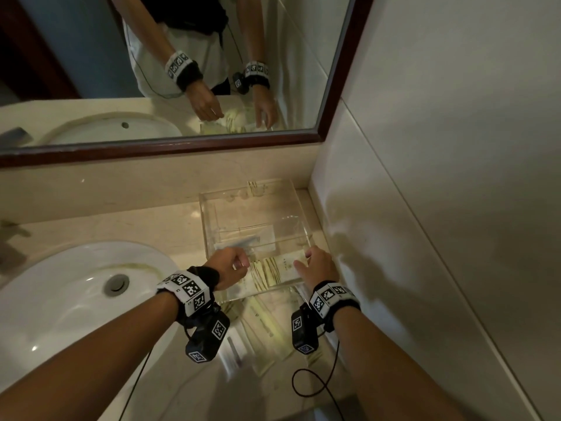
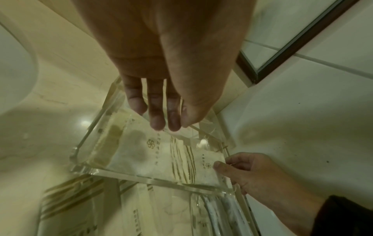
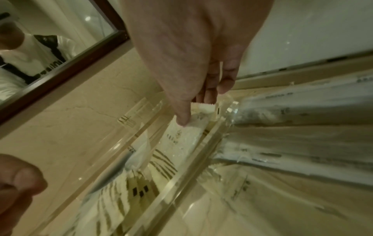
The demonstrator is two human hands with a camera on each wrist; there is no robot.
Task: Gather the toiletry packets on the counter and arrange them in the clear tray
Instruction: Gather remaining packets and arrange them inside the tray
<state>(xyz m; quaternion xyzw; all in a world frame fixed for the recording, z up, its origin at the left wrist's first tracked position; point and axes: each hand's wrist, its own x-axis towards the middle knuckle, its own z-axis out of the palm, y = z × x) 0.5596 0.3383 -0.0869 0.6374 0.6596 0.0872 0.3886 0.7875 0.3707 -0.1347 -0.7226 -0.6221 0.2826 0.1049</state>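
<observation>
The clear tray stands on the counter in the corner by the wall. A white packet with olive stripes lies along the tray's near side. My right hand pinches its right end, thumb on top and fingers behind. My left hand hovers at the packet's left end, its fingertips bunched with the thumb over a packet's far edge; a pinch is not discernible. A clear-wrapped packet lies deeper in the tray. Several more packets lie on the counter in front of the tray.
A white sink fills the counter's left, with a tap at the far left. The framed mirror runs above the back ledge. A tiled wall closes the right side. A dark cable loops below my right wrist.
</observation>
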